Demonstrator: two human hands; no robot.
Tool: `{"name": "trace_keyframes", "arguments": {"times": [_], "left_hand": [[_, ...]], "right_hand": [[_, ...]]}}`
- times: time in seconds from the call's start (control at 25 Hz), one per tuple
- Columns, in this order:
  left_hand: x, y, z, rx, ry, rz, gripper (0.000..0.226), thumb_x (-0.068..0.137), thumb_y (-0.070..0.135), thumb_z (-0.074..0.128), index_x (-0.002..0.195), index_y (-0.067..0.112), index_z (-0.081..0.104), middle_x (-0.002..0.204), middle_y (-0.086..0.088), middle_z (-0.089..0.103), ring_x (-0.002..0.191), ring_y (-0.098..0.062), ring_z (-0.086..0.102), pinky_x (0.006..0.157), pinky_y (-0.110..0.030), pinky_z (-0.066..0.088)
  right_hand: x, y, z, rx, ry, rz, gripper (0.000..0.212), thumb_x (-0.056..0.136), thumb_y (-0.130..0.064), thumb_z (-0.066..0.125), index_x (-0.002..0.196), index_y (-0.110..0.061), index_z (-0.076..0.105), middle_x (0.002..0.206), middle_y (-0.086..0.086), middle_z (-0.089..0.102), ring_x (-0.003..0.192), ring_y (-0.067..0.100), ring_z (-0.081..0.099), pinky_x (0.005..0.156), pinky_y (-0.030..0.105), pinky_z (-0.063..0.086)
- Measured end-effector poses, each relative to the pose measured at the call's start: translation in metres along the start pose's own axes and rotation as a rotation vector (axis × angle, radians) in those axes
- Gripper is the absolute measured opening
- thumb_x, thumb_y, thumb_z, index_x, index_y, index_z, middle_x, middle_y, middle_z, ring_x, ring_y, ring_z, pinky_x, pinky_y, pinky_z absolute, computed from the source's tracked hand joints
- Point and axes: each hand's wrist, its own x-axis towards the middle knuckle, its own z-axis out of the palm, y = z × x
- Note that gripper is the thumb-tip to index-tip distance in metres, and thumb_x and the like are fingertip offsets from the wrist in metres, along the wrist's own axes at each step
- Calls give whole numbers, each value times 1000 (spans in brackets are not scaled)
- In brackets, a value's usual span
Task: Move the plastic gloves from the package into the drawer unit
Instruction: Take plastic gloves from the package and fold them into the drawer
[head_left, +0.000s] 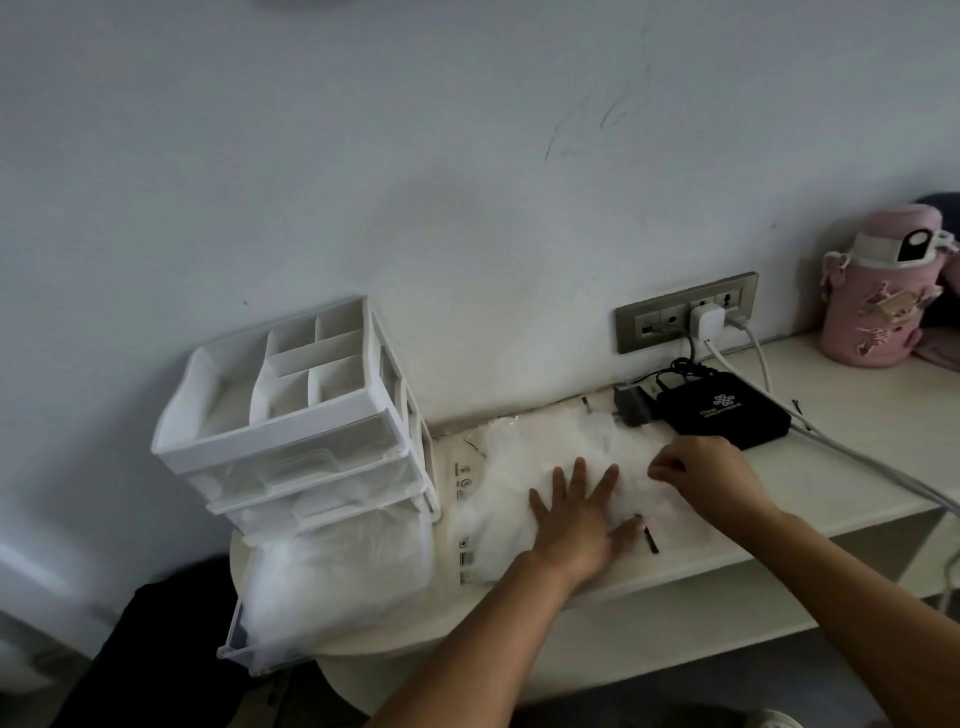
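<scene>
A white drawer unit (291, 415) stands at the left end of the desk. Its bottom drawer (244, 644) is pulled out and heaped with crumpled clear plastic gloves (337, 582). To its right a flat package (462, 483) lies on the desk with a loose pile of plastic gloves (524, 452) on it. My left hand (576, 514) lies flat, fingers spread, pressing on that pile. My right hand (711, 478) sits at the pile's right side with its fingers curled and pinching the plastic.
A black router box (722, 410) with cables sits behind the pile, below a wall socket strip (685, 312) with a white charger plugged in. A pink bottle (878, 291) stands at the far right. The desk's front edge (675, 582) runs just below my hands.
</scene>
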Motion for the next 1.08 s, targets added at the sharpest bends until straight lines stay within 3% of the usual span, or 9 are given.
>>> {"name": "trace_keyframes", "arguments": {"times": [0.08,0.2,0.36,0.48,0.64,0.76,0.84,0.96,1.08], "left_hand": [[3,-2,3,-8,17,-24,106,55,83,-1,151,37,2,160,-4,-11,146,-30,-14,112,-57,-11],[5,-4,3,-61,39,-32,69,92,66,28,151,38,5,160,-7,-7,147,-30,-11,113,-57,-8],[4,-4,-5,-168,56,-53,66,96,53,38,151,33,9,160,-11,-3,147,-33,-8,113,-56,-5],[6,-6,-6,-158,27,-99,67,97,52,36,153,26,10,160,-9,-2,147,-30,-7,115,-53,-5],[5,-1,-28,-702,146,-96,48,104,36,28,148,17,32,156,-4,26,145,-16,20,116,-31,12],[6,-1,-53,-1246,140,-13,76,87,67,38,147,19,34,152,1,34,142,-11,27,115,-29,15],[11,-1,-66,-1251,78,89,107,62,82,55,149,26,27,155,4,29,143,-9,24,117,-31,13],[8,2,-73,-1081,-131,326,85,82,55,63,151,28,21,157,4,26,144,-10,23,120,-40,11],[0,6,-72,-1209,-352,359,97,73,56,72,150,19,25,153,-2,33,142,-16,29,121,-42,11]], "right_hand": [[4,-6,-10,-13,55,-33,14,92,-19,58,91,-14,71,92,-2,67,76,8,58,68,19,44],[10,-18,-30,90,188,-107,12,93,-16,55,86,-13,64,86,-1,60,71,7,53,58,13,36],[10,-32,-47,374,259,-96,13,96,-14,50,88,-12,59,77,-6,60,70,2,55,61,7,43],[11,-36,-59,1067,137,31,23,101,-14,38,89,-5,57,96,11,68,88,21,69,83,29,56],[13,-41,-82,1740,-43,103,37,102,-12,29,77,-3,56,101,22,69,91,31,70,68,35,59],[11,-47,-87,1789,-160,121,37,98,-9,32,74,-3,60,94,22,71,87,30,71,64,34,59],[10,-45,-87,1806,-324,144,38,93,-7,34,79,1,69,98,23,69,93,31,70,71,35,58],[9,-39,-84,1814,-543,26,48,102,-8,12,124,10,51,133,28,48,130,31,45,113,38,29],[6,-37,-80,1843,-703,-42,48,104,-11,9,132,10,42,138,25,45,134,26,41,116,37,23]]}}
